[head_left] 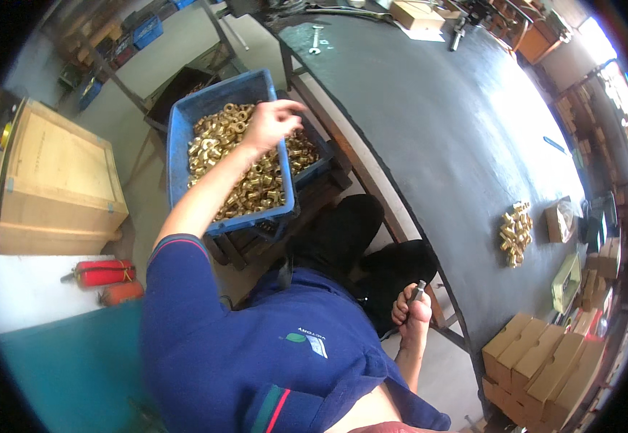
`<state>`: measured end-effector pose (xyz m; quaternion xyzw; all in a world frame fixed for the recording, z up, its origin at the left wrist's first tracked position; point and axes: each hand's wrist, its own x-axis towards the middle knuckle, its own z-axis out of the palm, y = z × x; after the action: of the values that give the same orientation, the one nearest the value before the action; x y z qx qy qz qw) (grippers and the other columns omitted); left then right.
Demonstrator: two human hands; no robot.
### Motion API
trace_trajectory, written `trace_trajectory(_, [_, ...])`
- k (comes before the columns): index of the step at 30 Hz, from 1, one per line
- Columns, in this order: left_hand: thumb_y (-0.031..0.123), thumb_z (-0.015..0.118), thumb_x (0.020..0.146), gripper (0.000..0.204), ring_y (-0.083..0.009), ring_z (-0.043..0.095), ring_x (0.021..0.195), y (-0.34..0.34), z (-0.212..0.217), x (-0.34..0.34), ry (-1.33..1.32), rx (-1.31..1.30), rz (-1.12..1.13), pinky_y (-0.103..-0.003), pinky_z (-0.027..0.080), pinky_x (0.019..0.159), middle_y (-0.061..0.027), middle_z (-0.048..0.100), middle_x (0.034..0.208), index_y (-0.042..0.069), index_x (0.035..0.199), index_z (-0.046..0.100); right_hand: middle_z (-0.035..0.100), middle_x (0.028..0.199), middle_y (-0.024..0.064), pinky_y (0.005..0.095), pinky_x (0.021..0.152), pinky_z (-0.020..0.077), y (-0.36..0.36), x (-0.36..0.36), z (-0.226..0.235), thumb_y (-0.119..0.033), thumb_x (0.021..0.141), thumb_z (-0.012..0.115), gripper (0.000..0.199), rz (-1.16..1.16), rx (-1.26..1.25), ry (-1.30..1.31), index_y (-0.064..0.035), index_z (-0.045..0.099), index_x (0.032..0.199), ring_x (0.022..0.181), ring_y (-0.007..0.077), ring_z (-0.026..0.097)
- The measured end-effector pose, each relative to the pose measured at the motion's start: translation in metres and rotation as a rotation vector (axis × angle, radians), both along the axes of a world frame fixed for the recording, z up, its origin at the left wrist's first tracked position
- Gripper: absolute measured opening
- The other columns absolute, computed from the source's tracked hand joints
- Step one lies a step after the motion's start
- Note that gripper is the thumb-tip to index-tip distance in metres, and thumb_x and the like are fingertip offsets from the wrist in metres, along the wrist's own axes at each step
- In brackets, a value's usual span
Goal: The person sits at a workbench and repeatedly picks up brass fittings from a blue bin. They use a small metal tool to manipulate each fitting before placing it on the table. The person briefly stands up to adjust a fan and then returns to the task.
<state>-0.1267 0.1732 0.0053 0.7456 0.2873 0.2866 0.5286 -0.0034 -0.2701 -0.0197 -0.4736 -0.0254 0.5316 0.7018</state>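
My left hand [274, 124] is over the right rim of a blue plastic bin [177, 162], its fingers stretched out and apart, with nothing visible in them. Many small brass fittings [216, 148] fill the bin, some with hexagonal collars and open bores. Close to the workbench edge, my right hand [411, 312] is closed around a short, stepped grey metal cylinder [418, 291], whose narrower end sticks up past the fingers. A pile of brass fittings [516, 234] lies on the dark workbench [415, 115] to the right.
Another blue bin [317, 169] with fittings sits beside the first, under the bench edge. A wrench [316, 40] lies at the bench's far end. Cardboard boxes [545, 364] are stacked at the near right. A wooden crate [61, 173] and red fire extinguishers [105, 273] are at left.
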Motion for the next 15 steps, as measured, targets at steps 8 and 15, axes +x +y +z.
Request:
trace_trajectory(8, [0.016,0.059,0.078,0.038,-0.0255,0.062,0.09,0.082,-0.093,-0.051,0.952,0.476,0.138,-0.039,0.051,0.074,-0.0138,0.06,0.106,0.012,0.115,0.056,0.037,0.053,0.0025,0.0211,0.034,0.0244,0.05,-0.001,0.022,-0.004,0.066,0.041,0.008,0.039,-0.082,-0.002,-0.0079,0.041,0.073,0.037,0.0093,0.031])
trace_trajectory(15, [0.017,0.059,0.072,0.017,-0.0304,0.062,0.082,0.086,-0.098,-0.028,1.142,0.71,0.018,-0.042,0.05,0.069,-0.0137,0.064,0.084,0.009,0.086,0.063,0.037,0.051,0.0024,0.0219,0.033,0.0236,0.058,-0.013,0.019,-0.002,0.063,0.042,0.009,0.084,-0.153,-0.065,-0.0076,0.041,0.071,0.037,0.0097,0.032])
